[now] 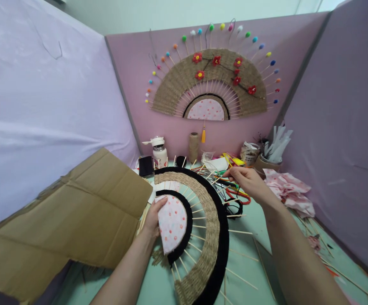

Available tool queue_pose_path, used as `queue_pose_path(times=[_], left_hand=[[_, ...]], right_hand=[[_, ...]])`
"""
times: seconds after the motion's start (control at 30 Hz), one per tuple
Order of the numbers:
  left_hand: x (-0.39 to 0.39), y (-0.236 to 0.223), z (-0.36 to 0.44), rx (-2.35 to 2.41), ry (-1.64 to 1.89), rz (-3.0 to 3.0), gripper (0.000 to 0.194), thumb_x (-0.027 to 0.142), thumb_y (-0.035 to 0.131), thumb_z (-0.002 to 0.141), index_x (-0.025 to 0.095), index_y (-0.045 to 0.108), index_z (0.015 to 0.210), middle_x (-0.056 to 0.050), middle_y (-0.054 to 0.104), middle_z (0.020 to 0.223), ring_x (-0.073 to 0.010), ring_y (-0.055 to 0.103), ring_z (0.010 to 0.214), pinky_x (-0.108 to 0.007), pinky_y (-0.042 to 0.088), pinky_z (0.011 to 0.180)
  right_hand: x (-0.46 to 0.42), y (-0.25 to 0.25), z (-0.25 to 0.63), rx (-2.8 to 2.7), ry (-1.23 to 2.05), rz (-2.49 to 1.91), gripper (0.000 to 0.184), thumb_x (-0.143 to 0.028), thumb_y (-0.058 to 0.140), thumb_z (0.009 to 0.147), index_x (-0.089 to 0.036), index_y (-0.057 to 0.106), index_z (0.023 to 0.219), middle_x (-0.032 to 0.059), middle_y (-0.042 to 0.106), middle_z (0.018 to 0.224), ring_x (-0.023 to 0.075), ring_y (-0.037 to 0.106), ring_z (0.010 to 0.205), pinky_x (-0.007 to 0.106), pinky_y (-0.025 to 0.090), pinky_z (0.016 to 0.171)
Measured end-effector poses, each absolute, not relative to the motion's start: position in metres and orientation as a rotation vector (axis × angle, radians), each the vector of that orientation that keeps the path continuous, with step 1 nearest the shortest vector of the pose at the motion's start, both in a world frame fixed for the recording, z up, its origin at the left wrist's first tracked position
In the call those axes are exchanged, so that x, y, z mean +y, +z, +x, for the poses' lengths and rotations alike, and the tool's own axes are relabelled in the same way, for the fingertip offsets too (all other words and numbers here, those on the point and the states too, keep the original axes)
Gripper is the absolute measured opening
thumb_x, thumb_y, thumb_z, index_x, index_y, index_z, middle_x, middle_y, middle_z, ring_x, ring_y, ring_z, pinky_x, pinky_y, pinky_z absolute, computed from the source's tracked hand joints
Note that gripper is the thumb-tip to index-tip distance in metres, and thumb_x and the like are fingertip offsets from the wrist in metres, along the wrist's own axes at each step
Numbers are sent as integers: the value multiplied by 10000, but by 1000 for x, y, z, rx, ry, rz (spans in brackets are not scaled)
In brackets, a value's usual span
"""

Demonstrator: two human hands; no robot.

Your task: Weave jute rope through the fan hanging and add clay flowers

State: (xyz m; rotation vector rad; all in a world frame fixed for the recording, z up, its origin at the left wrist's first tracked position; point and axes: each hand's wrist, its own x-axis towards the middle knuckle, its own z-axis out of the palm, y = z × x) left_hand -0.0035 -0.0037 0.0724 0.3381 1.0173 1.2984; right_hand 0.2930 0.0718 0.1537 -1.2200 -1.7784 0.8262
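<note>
A half-round woven fan (211, 212) of thin sticks stands tilted in front of me, with a tan cord band and a black yarn band around its outer part. My left hand (154, 218) grips its flat side at the pink dotted half-circle (173, 222), thumb on the front and the other fingers hidden behind. Beyond the fan's upper right edge, my right hand (247, 182) pinches a thin dark strand, seemingly black yarn, close to the stick tips. Below that hand lies a ball of black yarn (234, 208).
Brown cardboard (101, 216) leans at left. A finished fan (168, 91) with colored balls hangs on the back wall. Along the back stand a white bottle (160, 152), a cord roll (193, 146) and tubs. Scissors (238, 195) and crumpled pink cloth (287, 190) lie right.
</note>
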Motion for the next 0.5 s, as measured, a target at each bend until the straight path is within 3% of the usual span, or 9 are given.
queue_pose_path(times=[0.23,0.5], left_hand=[[-8,80,8,1044,1331,249,255,170,622,748,102,602,993,-69,710,660,-213,679,551,-329,553,635],[-7,78,13,976,1274,161,185,194,539,812,59,628,902,-114,713,650,-234,685,569,-349,546,683]], right_hand=[[72,154,297,-1711,1130,-1205,672,-754,460,719,-134,713,770,57,605,672,138,473,604,255,333,541],[65,134,286,-1489,1460,-1010,647,-741,431,752,-158,694,847,37,537,679,142,445,603,260,343,522]])
